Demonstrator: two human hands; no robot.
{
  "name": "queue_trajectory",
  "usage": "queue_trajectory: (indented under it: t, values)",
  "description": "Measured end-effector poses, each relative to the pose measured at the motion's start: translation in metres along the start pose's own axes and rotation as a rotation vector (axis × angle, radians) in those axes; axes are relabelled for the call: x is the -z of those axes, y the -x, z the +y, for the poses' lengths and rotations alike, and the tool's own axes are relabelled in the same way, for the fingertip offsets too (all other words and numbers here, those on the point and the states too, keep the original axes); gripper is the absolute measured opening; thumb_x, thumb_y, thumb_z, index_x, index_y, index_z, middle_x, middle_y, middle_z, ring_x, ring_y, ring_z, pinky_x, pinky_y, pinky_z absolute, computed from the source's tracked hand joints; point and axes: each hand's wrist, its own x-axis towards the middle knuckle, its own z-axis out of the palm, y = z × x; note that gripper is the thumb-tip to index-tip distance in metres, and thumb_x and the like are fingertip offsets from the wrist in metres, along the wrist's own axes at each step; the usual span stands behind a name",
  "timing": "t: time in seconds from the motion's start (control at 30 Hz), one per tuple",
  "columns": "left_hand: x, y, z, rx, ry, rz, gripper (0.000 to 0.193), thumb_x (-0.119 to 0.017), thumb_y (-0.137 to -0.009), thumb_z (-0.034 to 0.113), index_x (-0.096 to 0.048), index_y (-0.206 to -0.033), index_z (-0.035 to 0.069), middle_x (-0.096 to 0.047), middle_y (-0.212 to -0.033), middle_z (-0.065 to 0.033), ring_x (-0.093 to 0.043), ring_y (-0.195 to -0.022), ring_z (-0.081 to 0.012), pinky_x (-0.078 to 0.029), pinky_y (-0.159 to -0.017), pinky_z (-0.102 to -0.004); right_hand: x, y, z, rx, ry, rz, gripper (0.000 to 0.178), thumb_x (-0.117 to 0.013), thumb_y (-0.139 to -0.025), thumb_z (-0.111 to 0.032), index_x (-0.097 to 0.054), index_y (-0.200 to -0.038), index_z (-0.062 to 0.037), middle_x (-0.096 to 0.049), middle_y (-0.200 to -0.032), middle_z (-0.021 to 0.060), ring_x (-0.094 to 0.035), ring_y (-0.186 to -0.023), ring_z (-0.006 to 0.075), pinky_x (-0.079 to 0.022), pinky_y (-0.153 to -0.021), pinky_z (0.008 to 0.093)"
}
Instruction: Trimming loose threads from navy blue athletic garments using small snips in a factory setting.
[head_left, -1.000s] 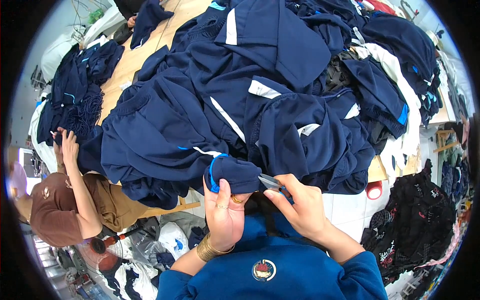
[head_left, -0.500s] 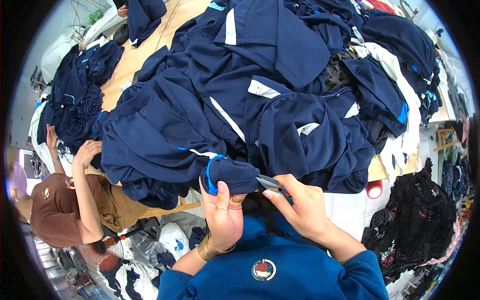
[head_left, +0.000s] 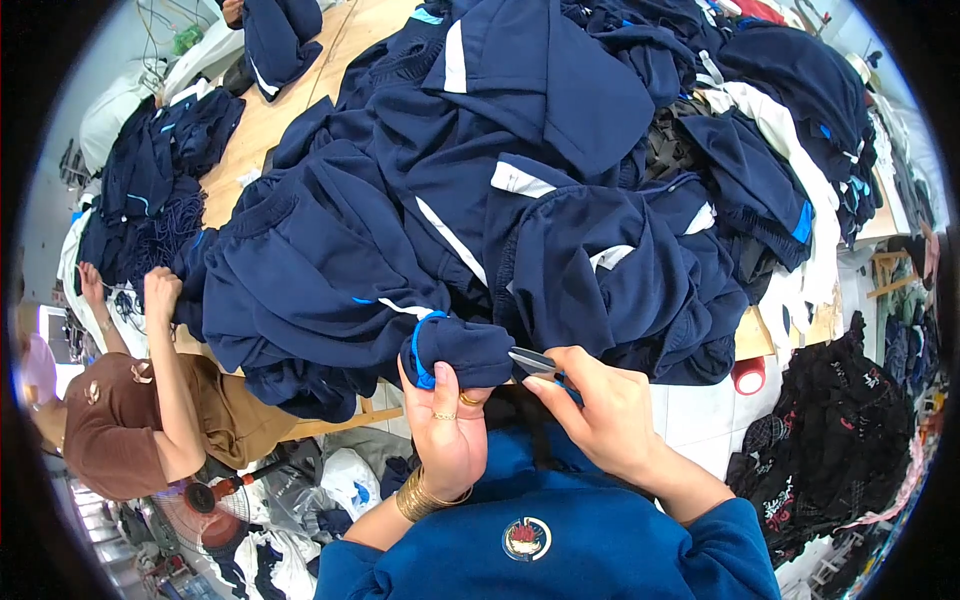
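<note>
Navy trousers (head_left: 300,275) with a white stripe and bright blue trim lie over the near edge of the garment heap. My left hand (head_left: 447,430) grips their folded leg end (head_left: 468,350), thumb in front and the other fingers mostly hidden behind the cloth. Thread snips (head_left: 534,361) with grey blades and a blue handle are held in my right hand (head_left: 603,408). The blade tips point left and meet the right edge of the folded cloth. Whether they touch a thread is too small to tell.
More navy garments (head_left: 590,90) are heaped across the wooden table (head_left: 305,90). At the left, a person in brown (head_left: 125,425) handles dark cloth near a fan (head_left: 205,510). Black patterned fabric (head_left: 830,430) is piled low at the right, beside a red roll (head_left: 748,376).
The snips have shifted slightly left against the cloth edge, their blades closer together. The co-worker's hands have moved left, and dark cloth at the far left has swung.
</note>
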Motion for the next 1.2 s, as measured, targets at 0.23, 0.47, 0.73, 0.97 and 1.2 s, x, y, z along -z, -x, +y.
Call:
queue_trajectory:
  t: [0.23, 0.47, 0.73, 0.97, 1.2]
  values:
    - [0.0, 0.0, -0.002, -0.032, -0.007, 0.001, 0.035, -0.032, -0.097, 0.017, -0.029, -0.13, 0.006, -0.05, -0.12, -0.0152, -0.054, -0.107, -0.0233, -0.048, -0.09, -0.0368, -0.001, 0.0, 0.0, 0.017, 0.005, 0.033, 0.02, -0.062, -0.082, -0.019, -0.054, -0.09, -0.0023, -0.059, -0.07, 0.008, -0.06, -0.055, 0.0195, -0.045, -0.045, 0.0272]
    - [-0.002, 0.001, -0.003, -0.065, -0.05, 0.026, 0.035, -0.033, -0.097, 0.015, -0.028, -0.13, 0.006, -0.05, -0.119, -0.0135, -0.055, -0.105, -0.0218, -0.048, -0.089, -0.0359, -0.004, -0.001, 0.0, 0.027, 0.048, 0.052, 0.019, -0.062, -0.081, -0.018, -0.055, -0.089, -0.003, -0.059, -0.07, 0.0064, -0.059, -0.056, 0.0184, -0.044, -0.047, 0.026]
    - [-0.004, 0.002, -0.002, -0.069, -0.052, 0.031, 0.034, -0.032, -0.097, 0.016, -0.029, -0.13, 0.005, -0.049, -0.119, -0.0144, -0.054, -0.106, -0.0224, -0.048, -0.089, -0.0359, -0.009, -0.002, -0.002, 0.037, -0.016, 0.091, 0.018, -0.064, -0.08, -0.016, -0.055, -0.088, -0.0026, -0.059, -0.069, 0.0063, -0.06, -0.056, 0.018, -0.044, -0.047, 0.026]
    - [-0.004, 0.002, -0.002, -0.073, -0.043, 0.024, 0.034, -0.032, -0.097, 0.015, -0.028, -0.129, 0.004, -0.049, -0.119, -0.0156, -0.054, -0.106, -0.0237, -0.048, -0.089, -0.0361, -0.01, -0.002, -0.001, -0.107, -0.248, 0.044, 0.019, -0.063, -0.082, -0.018, -0.055, -0.091, -0.003, -0.059, -0.067, 0.0098, -0.06, -0.052, 0.0216, -0.044, -0.046, 0.0276]
    - [0.0, 0.003, -0.001, -0.043, -0.049, -0.027, 0.034, -0.032, -0.097, 0.015, -0.029, -0.128, 0.003, -0.049, -0.118, -0.0162, -0.053, -0.107, -0.0245, -0.047, -0.09, -0.0362, -0.013, 0.0, 0.005, -0.101, -0.317, 0.039, 0.017, -0.062, -0.083, -0.017, -0.057, -0.091, -0.0036, -0.058, -0.064, 0.0105, -0.06, -0.051, 0.0195, -0.043, -0.045, 0.0277]
